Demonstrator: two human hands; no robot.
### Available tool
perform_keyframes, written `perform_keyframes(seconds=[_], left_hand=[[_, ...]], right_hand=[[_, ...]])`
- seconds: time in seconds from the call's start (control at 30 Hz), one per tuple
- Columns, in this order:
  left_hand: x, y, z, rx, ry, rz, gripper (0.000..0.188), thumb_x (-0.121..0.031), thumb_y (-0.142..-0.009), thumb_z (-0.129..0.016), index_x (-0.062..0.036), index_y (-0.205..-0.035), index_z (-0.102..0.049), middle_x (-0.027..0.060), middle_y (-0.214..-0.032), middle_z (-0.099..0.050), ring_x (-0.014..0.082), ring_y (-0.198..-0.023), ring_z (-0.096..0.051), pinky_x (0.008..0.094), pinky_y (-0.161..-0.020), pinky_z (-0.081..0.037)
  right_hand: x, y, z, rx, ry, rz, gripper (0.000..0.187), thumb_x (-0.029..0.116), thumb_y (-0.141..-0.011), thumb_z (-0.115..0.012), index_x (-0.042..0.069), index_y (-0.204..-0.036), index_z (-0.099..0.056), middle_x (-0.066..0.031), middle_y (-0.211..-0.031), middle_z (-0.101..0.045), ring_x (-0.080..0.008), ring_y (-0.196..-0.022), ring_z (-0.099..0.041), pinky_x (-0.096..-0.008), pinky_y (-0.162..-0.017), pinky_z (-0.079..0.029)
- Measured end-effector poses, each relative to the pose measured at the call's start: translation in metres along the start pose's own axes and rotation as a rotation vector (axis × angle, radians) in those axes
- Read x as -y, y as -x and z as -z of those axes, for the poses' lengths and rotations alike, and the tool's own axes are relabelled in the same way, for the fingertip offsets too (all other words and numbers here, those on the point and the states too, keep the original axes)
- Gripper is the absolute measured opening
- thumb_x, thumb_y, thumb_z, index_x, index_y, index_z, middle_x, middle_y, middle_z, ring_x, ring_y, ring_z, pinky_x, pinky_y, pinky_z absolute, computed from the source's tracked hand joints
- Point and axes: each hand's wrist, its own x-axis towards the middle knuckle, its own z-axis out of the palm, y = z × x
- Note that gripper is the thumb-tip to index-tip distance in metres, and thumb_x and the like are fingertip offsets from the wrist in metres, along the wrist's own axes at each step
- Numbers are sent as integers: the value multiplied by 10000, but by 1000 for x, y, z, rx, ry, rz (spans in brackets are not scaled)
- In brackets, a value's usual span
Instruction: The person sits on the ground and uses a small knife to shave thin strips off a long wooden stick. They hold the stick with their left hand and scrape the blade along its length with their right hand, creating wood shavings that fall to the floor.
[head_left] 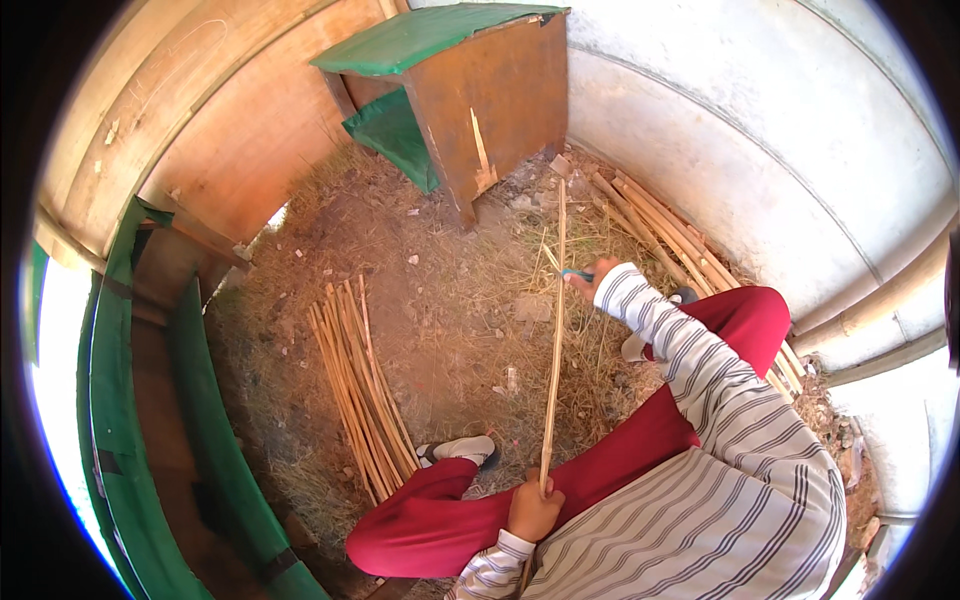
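Observation:
A long, pale bamboo strip [557,370] runs from my lap away toward the far wall. My left hand [535,508] is closed around its near end, by my lap. Farther along, my right hand [597,278] grips a small teal tool [578,274] that meets the strip's side. The tool looks like a knife, but its blade cannot be made out. A thin pale sliver [551,257] sticks out from the strip just beside the tool.
A bundle of bamboo strips [360,390] lies at left, near my foot. More poles [680,235] lie along the white wall [740,130] at right. A brown cabinet with a green top [440,40] stands at the back; green-covered shelving [200,400] lines the left.

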Motion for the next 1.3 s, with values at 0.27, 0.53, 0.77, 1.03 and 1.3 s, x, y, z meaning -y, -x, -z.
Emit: perform_keyframes(seconds=[0.27,0.53,0.77,1.03,1.3], left_hand=[[-7,18,18,-9,-22,-19,195,-133,-757,-651,-31,-725,-488,167,-584,-517,318,-537,-553,407,-545,-448],[53,81,6,62,-143,127,184,-163,-810,-674,-54,-751,-538,80,-612,-528,207,-575,-534,379,-512,-444],[59,100,8,98,-326,64,161,-172,-865,-611,-28,-794,-623,216,-650,-612,401,-657,-662,497,-521,-479],[40,109,18,-120,-274,84,151,-147,-863,-619,-25,-776,-635,154,-617,-589,282,-543,-582,445,-500,-437],[141,153,-3,1,-92,202,182,-221,-905,-622,-46,-912,-668,141,-684,-635,269,-609,-623,432,-535,-492]], right_hand=[[9,-18,46,-166,-25,23,734,730,-910,-382,119,-1110,-735,-227,-787,-691,-365,-781,-702,-488,-795,-573],[4,-58,21,-119,92,33,800,757,-903,-387,46,-972,-746,-232,-809,-679,-334,-832,-691,-492,-784,-558],[10,-49,-11,-62,174,41,745,722,-926,-380,86,-1070,-739,-235,-961,-680,-352,-981,-667,-506,-886,-533],[16,-64,-36,-161,141,59,677,670,-943,-411,92,-1062,-744,-173,-882,-723,-337,-851,-698,-491,-857,-543],[-77,-107,-15,-164,-61,-237,707,656,-924,-450,35,-1143,-709,-199,-1090,-708,-389,-1066,-652,-456,-962,-494]])
